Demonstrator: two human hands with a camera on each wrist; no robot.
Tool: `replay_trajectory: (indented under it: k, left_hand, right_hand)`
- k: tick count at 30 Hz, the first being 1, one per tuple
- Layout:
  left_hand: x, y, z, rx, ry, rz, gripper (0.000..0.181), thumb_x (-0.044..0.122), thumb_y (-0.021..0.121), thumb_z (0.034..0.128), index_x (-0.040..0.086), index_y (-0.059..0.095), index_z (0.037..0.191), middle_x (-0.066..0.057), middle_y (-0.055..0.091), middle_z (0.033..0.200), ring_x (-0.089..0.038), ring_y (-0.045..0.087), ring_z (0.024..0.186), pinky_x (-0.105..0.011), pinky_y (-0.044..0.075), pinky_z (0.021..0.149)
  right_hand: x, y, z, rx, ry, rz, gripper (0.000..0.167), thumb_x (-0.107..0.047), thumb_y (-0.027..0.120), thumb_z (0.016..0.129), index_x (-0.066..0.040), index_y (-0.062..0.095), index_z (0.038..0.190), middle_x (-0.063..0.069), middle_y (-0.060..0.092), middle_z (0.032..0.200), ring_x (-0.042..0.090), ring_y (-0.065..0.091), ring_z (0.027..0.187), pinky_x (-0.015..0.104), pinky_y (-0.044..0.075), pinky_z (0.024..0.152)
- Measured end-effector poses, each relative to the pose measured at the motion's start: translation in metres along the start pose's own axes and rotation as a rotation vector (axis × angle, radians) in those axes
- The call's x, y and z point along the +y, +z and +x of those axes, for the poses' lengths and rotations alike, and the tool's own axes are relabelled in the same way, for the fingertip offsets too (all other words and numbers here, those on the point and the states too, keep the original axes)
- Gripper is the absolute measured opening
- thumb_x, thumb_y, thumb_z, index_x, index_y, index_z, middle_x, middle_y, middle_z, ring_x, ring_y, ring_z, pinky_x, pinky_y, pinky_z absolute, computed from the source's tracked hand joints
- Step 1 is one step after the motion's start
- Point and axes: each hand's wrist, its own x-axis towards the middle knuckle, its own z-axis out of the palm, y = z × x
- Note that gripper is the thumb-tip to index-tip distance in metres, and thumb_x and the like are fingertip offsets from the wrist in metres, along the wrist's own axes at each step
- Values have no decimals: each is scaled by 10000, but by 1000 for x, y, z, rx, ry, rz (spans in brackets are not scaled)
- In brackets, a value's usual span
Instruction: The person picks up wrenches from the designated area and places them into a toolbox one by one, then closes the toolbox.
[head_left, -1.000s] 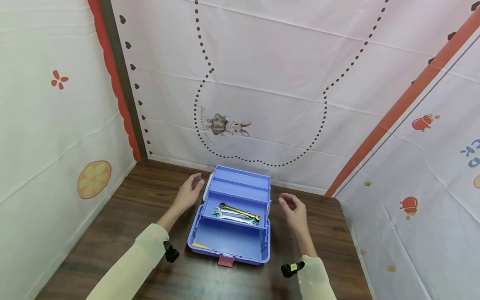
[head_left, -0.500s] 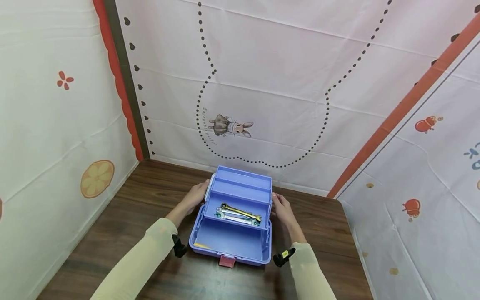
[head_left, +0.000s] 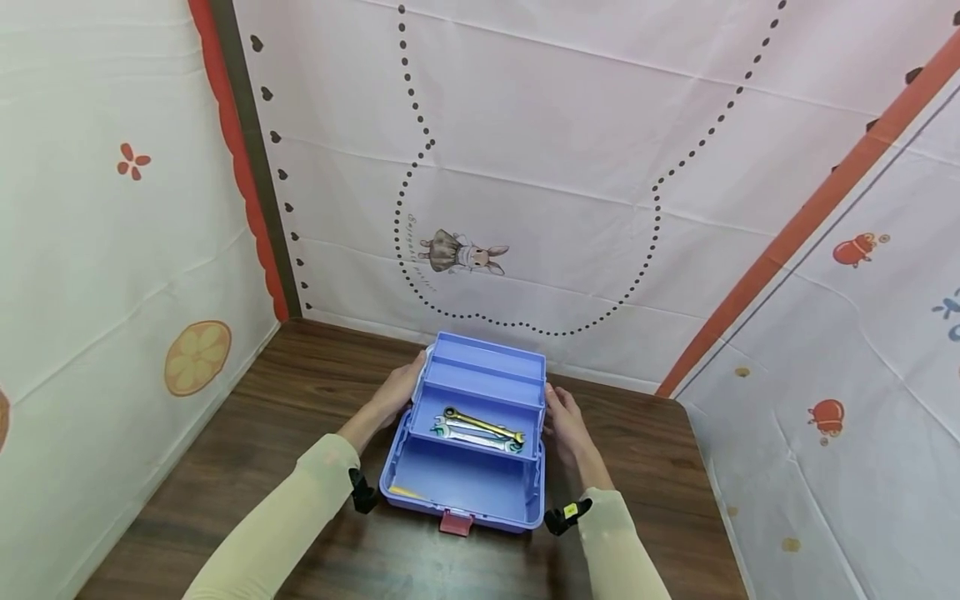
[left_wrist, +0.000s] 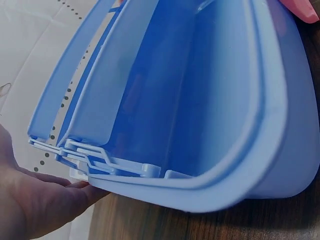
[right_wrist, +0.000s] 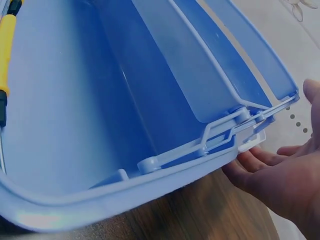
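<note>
A blue toolbox point(head_left: 465, 518) stands unfolded, with two stepped trays raised over its deep lower bin. In the middle tray lie a gold-coloured wrench point(head_left: 483, 423) and silver wrenches point(head_left: 468, 435). A yellow-handled screwdriver point(right_wrist: 6, 55) lies in the bin along its front wall. My left hand point(head_left: 397, 392) is at the box's left rear side, its extended fingers reaching behind the hinge arms to the lid. Across from it, my right hand point(head_left: 567, 421) touches the right rear side; its fingers lie at the lid's corner, thumb apart. Some left fingertips are hidden behind the box.
A red latch point(head_left: 456, 523) hangs at the box's front. The brown wooden table point(head_left: 300, 375) carries the box. Printed cloth walls point(head_left: 540, 250) stand close behind it and at both sides.
Both hands have moved inward from beside the toolbox and now touch its rear sides. The box and wrenches keep their place on the table.
</note>
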Motion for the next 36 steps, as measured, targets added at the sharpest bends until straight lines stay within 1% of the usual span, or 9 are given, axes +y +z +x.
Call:
replay_trajectory:
  k: [4, 8, 11, 13, 15, 22, 27, 31, 36]
  left_hand:
    - [4, 0, -1, -4, 2, -43, 896, 788, 289, 1036, 138, 403, 1643, -196, 522, 1544, -338, 632, 1197, -405, 545, 914]
    - [9, -2, -2, -29, -19, -165, 993, 867, 293, 975, 144, 383, 1651, -177, 438, 1620, -391, 568, 1328, -531, 541, 1024]
    - [11, -4, -1, -43, -16, -237, 1061, 880, 312, 959, 87, 318, 1663, -192, 381, 1650, -412, 437, 1466, -633, 440, 1131]
    - [13, -6, -1, -50, -1, -243, 1098, 885, 311, 953, 56, 272, 1671, -203, 344, 1671, -404, 360, 1518, -660, 382, 1166]
    - [15, -7, -1, -51, 14, -227, 1115, 879, 294, 960, 25, 234, 1676, -230, 325, 1674, -410, 317, 1541, -670, 347, 1184]
    - [27, -14, -6, -76, 42, -141, 1077, 869, 251, 974, 42, 308, 1662, -240, 377, 1647, -419, 367, 1520, -631, 352, 1200]
    - [32, -19, -16, -75, 77, -48, 992, 796, 205, 1033, 30, 337, 1649, -260, 378, 1645, -439, 370, 1518, -640, 332, 1207]
    - [35, -21, -25, -71, 102, 7, 901, 717, 183, 1083, 34, 340, 1649, -264, 396, 1635, -439, 392, 1506, -645, 339, 1200]
    - [38, -22, -39, -32, 164, 125, 826, 651, 174, 1117, 39, 418, 1614, -258, 482, 1574, -442, 451, 1463, -642, 333, 1203]
  right_hand:
    - [-1, 2, -3, -3, -3, 29, 930, -555, 583, 1067, 0, 144, 1670, 310, 387, 1608, 464, 439, 1453, 625, 373, 1188]
    - [-3, 4, -4, 3, -24, 70, 905, -526, 586, 1075, 4, 160, 1673, 280, 348, 1643, 444, 436, 1456, 598, 374, 1196]
    - [-5, 5, -8, 8, -67, 104, 817, -474, 552, 1104, 19, 215, 1660, 268, 354, 1646, 405, 418, 1474, 586, 378, 1196]
    - [-5, 4, -11, 20, -93, 132, 755, -440, 544, 1115, 27, 273, 1642, 262, 384, 1633, 384, 414, 1479, 570, 381, 1199]
    - [-5, 3, -13, 34, -114, 154, 701, -411, 538, 1123, 35, 328, 1621, 268, 425, 1609, 380, 428, 1476, 547, 393, 1197]
    - [-9, 1, -22, 82, -192, 180, 614, -361, 546, 1127, 90, 457, 1534, 284, 494, 1554, 371, 500, 1429, 423, 464, 1153]
    - [-9, 1, -31, 97, -239, 213, 573, -312, 527, 1138, 110, 467, 1521, 296, 495, 1545, 348, 509, 1419, 459, 428, 1182]
    - [-7, 0, -38, 93, -279, 197, 569, -290, 514, 1144, 121, 446, 1531, 301, 466, 1572, 352, 496, 1439, 485, 400, 1197]
    - [-8, -1, -47, 73, -318, 192, 574, -272, 513, 1144, 152, 430, 1522, 336, 440, 1572, 433, 453, 1455, 507, 370, 1202]
